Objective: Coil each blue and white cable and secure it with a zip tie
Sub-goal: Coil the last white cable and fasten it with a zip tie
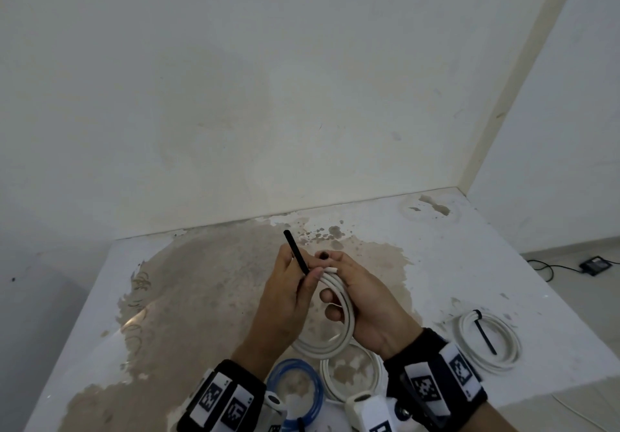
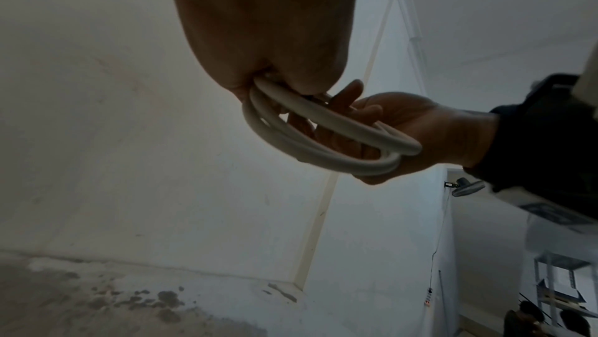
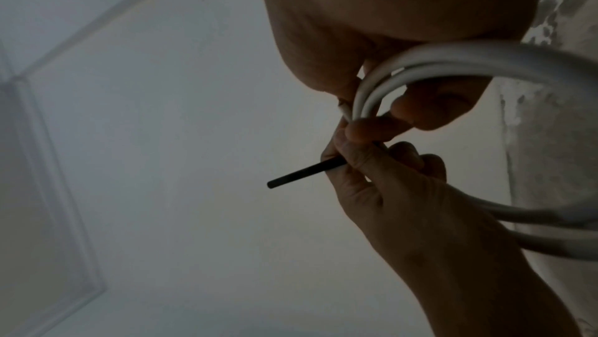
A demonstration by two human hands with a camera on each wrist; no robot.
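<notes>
My right hand [image 1: 335,284] grips a coiled white cable [image 1: 347,317] above the table, fingers curled through the loop. In the right wrist view the coil [image 3: 479,66] runs under my palm. My left hand [image 1: 302,269] pinches a black zip tie [image 1: 295,250] right beside the coil's top, with the tie's free end pointing up and away. The left wrist view has the coil [image 2: 323,135] coming out from under my left fingers. A small black piece [image 1: 324,256] sits at my right thumb tip. A blue coil [image 1: 297,386] lies on the table below my wrists.
Another loose white coil [image 1: 352,378] lies beside the blue one. A white coil bound with a black zip tie [image 1: 486,341] rests near the table's right edge. The stained white table [image 1: 201,297] meets a wall behind. A black device [image 1: 593,265] with a cord lies on the floor at right.
</notes>
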